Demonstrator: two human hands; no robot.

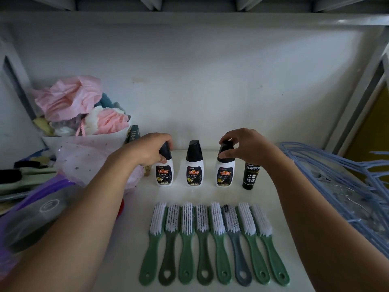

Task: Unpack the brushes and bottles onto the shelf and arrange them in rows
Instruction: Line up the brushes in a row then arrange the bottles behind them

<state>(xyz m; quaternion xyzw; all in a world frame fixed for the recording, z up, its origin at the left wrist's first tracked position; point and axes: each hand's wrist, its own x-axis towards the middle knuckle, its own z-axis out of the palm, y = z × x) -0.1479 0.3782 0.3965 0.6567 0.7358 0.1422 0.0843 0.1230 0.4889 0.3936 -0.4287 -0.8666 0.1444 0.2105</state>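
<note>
Three white bottles with black caps stand in a row on the white shelf [130, 207]: the left bottle [164, 172], the middle bottle [194, 165] and the right bottle [224, 173]. A slim black bottle [250, 174] stands to their right. My left hand [150, 147] grips the left bottle's cap. My right hand [246, 146] grips the right bottle's cap. In front lies a row of several brushes [212, 241] with white bristles and green or grey handles, handles toward me.
A bouquet wrap with pink bath puffs [84, 114] sits at the back left. A purple bag and dark items [31, 207] fill the left side. Blue wire hangers [345, 182] are piled on the right. The wall is close behind the bottles.
</note>
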